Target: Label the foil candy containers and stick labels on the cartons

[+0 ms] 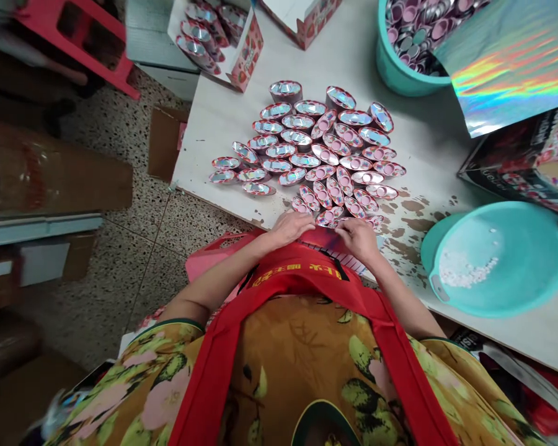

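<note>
Many small printed pouches (pixel 297 137) stand upright and close together on the table, their oval tops gaping and silvery inside. Round pink pieces (pixel 322 172) sit in the pouches on the near and right side; those at the left and back show only shiny foil. My left hand (pixel 294 227) is at the near edge of the group, fingers bent together beside the front pouches. Facing it, my right hand (pixel 359 239) has its thumb and fingers pinched close to the nearest pouch (pixel 329 217). Whatever lies between the fingertips of either hand is too small or hidden to make out.
A teal bucket (pixel 400 77) of small round pieces stands back right, partly under a shiny holographic sheet (pixel 516 68). A teal tub (pixel 534 260) with white bits is at right. Printed boxes (pixel 248 52) stand behind the pouches, and cartons (pixel 51 167) at left.
</note>
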Demonstrator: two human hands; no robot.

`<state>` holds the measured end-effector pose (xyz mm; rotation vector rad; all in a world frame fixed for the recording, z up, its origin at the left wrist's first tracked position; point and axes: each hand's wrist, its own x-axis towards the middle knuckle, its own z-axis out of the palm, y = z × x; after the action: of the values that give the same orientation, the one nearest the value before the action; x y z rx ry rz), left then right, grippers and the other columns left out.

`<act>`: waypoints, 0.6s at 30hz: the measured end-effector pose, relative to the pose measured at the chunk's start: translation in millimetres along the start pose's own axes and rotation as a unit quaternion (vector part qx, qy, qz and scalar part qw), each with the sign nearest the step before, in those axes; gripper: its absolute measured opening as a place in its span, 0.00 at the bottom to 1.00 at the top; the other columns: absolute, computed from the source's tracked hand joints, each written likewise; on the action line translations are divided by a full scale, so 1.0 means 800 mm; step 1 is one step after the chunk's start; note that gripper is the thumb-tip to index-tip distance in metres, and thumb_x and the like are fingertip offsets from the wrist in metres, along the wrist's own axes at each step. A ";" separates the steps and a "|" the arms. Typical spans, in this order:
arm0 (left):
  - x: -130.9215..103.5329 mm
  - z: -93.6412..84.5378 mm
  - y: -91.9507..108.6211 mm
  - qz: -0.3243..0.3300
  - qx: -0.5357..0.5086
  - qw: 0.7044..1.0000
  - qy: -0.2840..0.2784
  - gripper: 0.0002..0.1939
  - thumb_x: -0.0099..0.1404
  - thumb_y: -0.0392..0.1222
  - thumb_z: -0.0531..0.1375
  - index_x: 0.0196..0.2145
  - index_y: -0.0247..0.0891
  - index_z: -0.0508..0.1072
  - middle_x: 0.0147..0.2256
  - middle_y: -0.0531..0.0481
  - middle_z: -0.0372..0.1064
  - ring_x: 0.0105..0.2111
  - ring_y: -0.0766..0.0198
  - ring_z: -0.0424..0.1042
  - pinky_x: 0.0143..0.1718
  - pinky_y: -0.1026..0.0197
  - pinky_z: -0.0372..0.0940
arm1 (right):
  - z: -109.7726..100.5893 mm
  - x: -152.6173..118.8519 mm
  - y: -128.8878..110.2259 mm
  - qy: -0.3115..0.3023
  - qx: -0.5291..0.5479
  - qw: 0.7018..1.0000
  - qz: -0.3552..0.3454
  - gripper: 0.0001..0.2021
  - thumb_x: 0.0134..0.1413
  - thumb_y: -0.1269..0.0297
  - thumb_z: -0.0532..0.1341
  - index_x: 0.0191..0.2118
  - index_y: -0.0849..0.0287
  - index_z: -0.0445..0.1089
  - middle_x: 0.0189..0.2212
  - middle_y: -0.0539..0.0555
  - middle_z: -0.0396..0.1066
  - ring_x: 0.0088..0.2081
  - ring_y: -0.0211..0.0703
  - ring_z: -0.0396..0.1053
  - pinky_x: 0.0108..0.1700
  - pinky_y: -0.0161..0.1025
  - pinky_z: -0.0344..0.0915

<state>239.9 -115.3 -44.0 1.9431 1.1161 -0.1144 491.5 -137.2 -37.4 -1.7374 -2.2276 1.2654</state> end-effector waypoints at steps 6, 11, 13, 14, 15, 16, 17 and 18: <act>-0.004 0.002 -0.001 -0.012 -0.153 0.987 0.041 0.16 0.72 0.47 0.53 0.47 0.40 0.76 0.44 0.47 0.76 0.45 0.59 0.72 0.50 0.59 0.63 | 0.017 0.006 -0.026 -0.020 -0.001 0.999 -0.027 0.12 0.66 0.58 0.57 0.44 0.56 0.76 0.43 0.58 0.78 0.45 0.52 0.71 0.48 0.44 0.62; -0.006 0.011 -0.015 0.011 -0.193 0.979 0.069 0.15 0.70 0.47 0.56 0.46 0.39 0.78 0.43 0.45 0.77 0.44 0.59 0.73 0.50 0.59 0.64 | 0.021 0.016 -0.025 -0.032 0.015 0.999 -0.019 0.13 0.66 0.59 0.54 0.39 0.55 0.76 0.37 0.56 0.78 0.40 0.48 0.72 0.44 0.42 0.62; -0.006 0.011 -0.019 0.008 -0.167 0.983 0.070 0.14 0.70 0.47 0.55 0.43 0.39 0.78 0.42 0.45 0.77 0.43 0.59 0.72 0.49 0.59 0.64 | 0.018 0.018 -0.021 -0.036 0.013 0.999 -0.022 0.13 0.66 0.59 0.54 0.39 0.55 0.76 0.36 0.56 0.78 0.39 0.48 0.71 0.43 0.41 0.62; -0.007 0.010 -0.020 0.005 -0.154 0.986 0.066 0.14 0.71 0.46 0.54 0.41 0.39 0.78 0.41 0.45 0.76 0.43 0.59 0.71 0.49 0.60 0.63 | 0.017 0.019 -0.019 -0.040 0.015 0.999 -0.024 0.14 0.66 0.59 0.54 0.38 0.55 0.76 0.36 0.56 0.77 0.39 0.48 0.71 0.42 0.41 0.62; -0.008 0.009 -0.019 -0.001 -0.144 0.988 0.059 0.14 0.71 0.46 0.54 0.39 0.39 0.78 0.39 0.46 0.76 0.42 0.59 0.71 0.48 0.60 0.63 | 0.015 0.019 -0.019 -0.046 0.020 0.998 -0.027 0.13 0.66 0.60 0.54 0.38 0.55 0.76 0.36 0.56 0.77 0.39 0.48 0.72 0.43 0.41 0.63; -0.009 0.006 -0.018 -0.008 -0.135 0.989 0.052 0.15 0.71 0.46 0.53 0.37 0.40 0.78 0.38 0.47 0.76 0.41 0.60 0.70 0.48 0.60 0.63 | 0.014 0.018 -0.019 -0.050 0.027 0.998 -0.030 0.13 0.66 0.60 0.54 0.38 0.55 0.76 0.36 0.56 0.77 0.39 0.48 0.72 0.43 0.42 0.63; -0.012 0.002 -0.015 -0.012 -0.128 0.991 0.046 0.15 0.71 0.46 0.52 0.36 0.40 0.77 0.36 0.48 0.75 0.41 0.60 0.70 0.47 0.60 0.63 | 0.012 0.017 -0.021 -0.054 0.034 0.997 -0.034 0.13 0.66 0.60 0.54 0.38 0.56 0.75 0.36 0.56 0.77 0.40 0.48 0.72 0.44 0.42 0.63; -0.016 -0.001 -0.011 -0.014 -0.121 0.991 0.045 0.16 0.71 0.46 0.52 0.34 0.41 0.77 0.35 0.48 0.75 0.41 0.59 0.69 0.47 0.60 0.62 | 0.010 0.016 -0.024 -0.057 0.038 0.997 -0.036 0.13 0.66 0.60 0.54 0.37 0.56 0.75 0.36 0.57 0.77 0.40 0.48 0.72 0.45 0.42 0.63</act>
<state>225.2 -121.0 -43.3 1.7294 1.1603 0.0911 467.9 -132.3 -36.5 -1.5815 -2.2472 1.4463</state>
